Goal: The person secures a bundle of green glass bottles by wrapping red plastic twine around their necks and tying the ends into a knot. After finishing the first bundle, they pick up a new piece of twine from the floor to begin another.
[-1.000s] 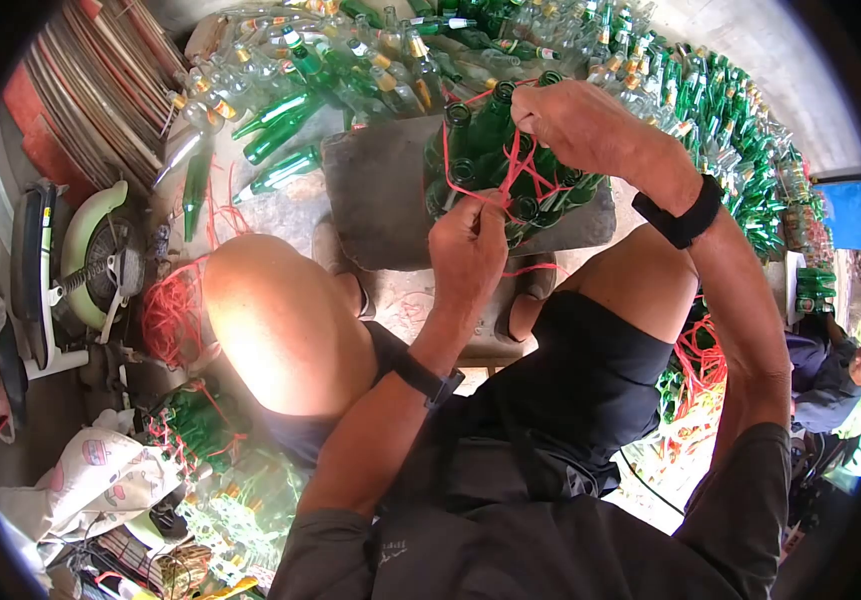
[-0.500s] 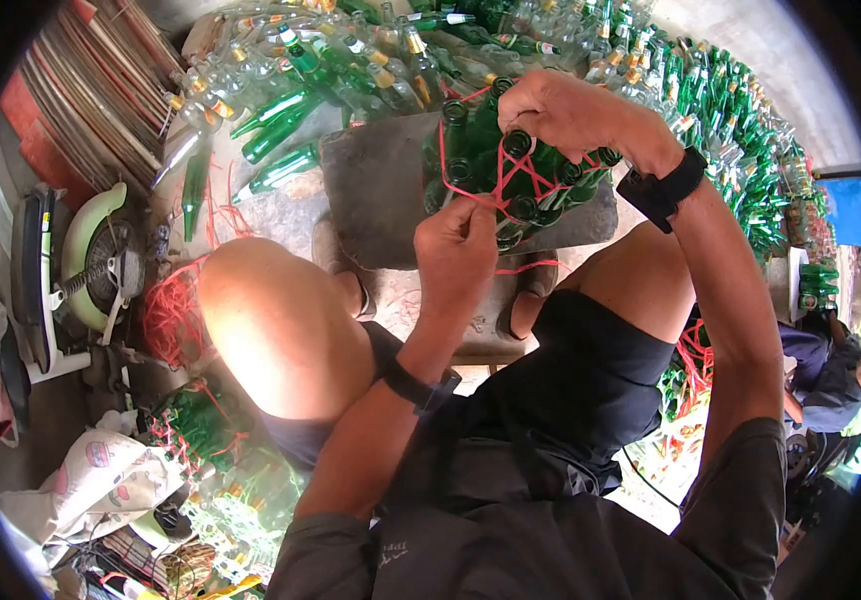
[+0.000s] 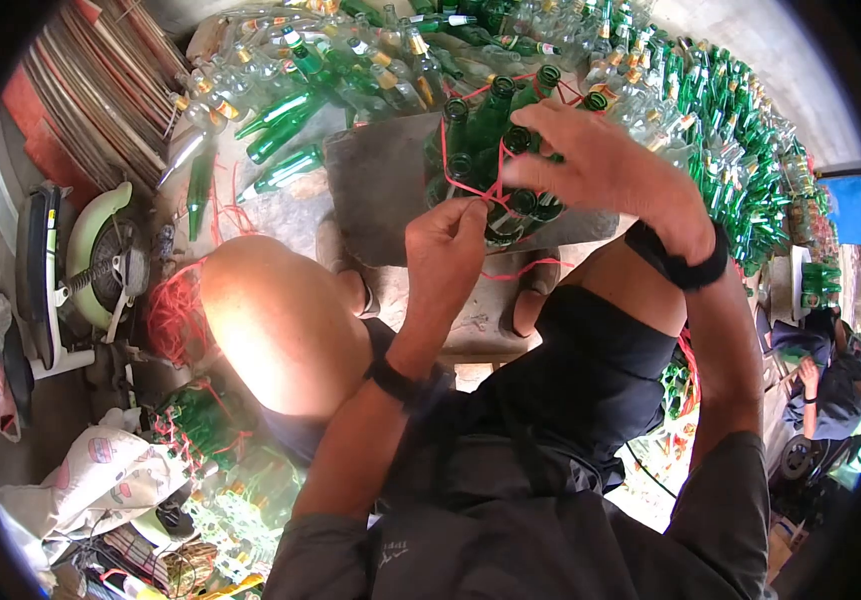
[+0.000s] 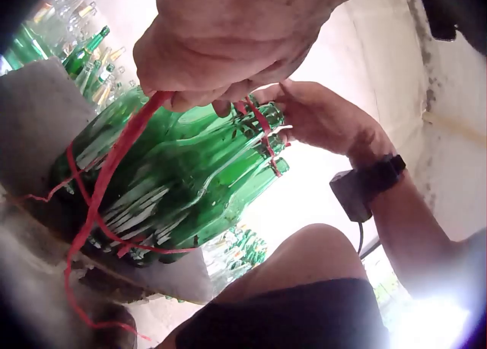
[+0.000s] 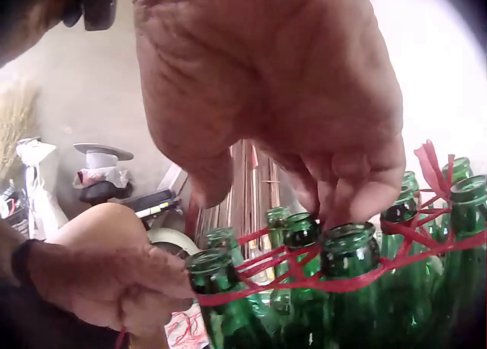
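A cluster of upright green glass bottles [image 3: 493,115] stands on a dark slab [image 3: 375,185], bound by red plastic twine [image 3: 465,187] looped around and criss-crossed between the necks. At the near side of the cluster my left hand [image 3: 445,250] pinches the twine, and a long red strand [image 4: 114,163] hangs from it in the left wrist view. My right hand [image 3: 610,165] is over the right part of the cluster with thumb and fingers apart. In the right wrist view its fingertips are right at a bottle mouth [image 5: 350,239], with no strand visible in them.
Loose green and clear bottles [image 3: 290,120] lie beyond the slab, and a large stack of bottles [image 3: 720,130] rises at the right. Tangled red twine [image 3: 178,315] is on the floor beside my left knee. A wheel [image 3: 95,255] and a printed bag [image 3: 100,470] are at the left.
My right hand has come from the far bottle necks towards the near right, its fingers spreading apart. My left hand has shifted slightly left, still pinching the twine.
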`<state>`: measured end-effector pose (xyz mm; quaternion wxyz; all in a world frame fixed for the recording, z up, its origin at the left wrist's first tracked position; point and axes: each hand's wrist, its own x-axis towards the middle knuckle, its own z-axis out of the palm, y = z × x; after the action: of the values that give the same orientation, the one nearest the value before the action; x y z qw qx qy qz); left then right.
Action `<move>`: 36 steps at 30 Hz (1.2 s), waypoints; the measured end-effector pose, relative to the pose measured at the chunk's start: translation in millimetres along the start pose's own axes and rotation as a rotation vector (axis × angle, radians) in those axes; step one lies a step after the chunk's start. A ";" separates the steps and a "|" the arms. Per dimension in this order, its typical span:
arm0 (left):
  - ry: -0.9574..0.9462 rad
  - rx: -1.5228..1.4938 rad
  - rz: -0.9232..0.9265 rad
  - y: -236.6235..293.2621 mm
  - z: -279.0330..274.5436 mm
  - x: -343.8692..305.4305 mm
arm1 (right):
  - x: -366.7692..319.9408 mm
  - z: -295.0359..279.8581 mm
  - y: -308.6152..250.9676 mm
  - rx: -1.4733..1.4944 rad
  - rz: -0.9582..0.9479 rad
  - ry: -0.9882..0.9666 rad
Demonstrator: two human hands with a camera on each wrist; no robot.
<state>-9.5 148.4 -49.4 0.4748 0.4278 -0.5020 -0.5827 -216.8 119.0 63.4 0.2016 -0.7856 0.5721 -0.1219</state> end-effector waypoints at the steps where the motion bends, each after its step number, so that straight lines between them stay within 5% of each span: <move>1: -0.002 0.000 0.009 -1.3 -0.9 0.6 | -7.1 8.0 -5.6 -0.131 -0.077 0.107; 9: -0.026 0.057 0.028 10.2 -7.3 2.3 | -13.6 49.7 -32.5 -0.265 -0.033 0.443; 36: -0.026 0.322 0.185 21.4 -27.7 18.2 | -7.2 51.7 -39.8 -0.249 0.065 0.440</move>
<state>16.8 124.6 -32.2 0.4454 0.4428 -0.6320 -0.4540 -163.4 145.5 36.0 -0.0223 -0.7402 0.6377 -0.2120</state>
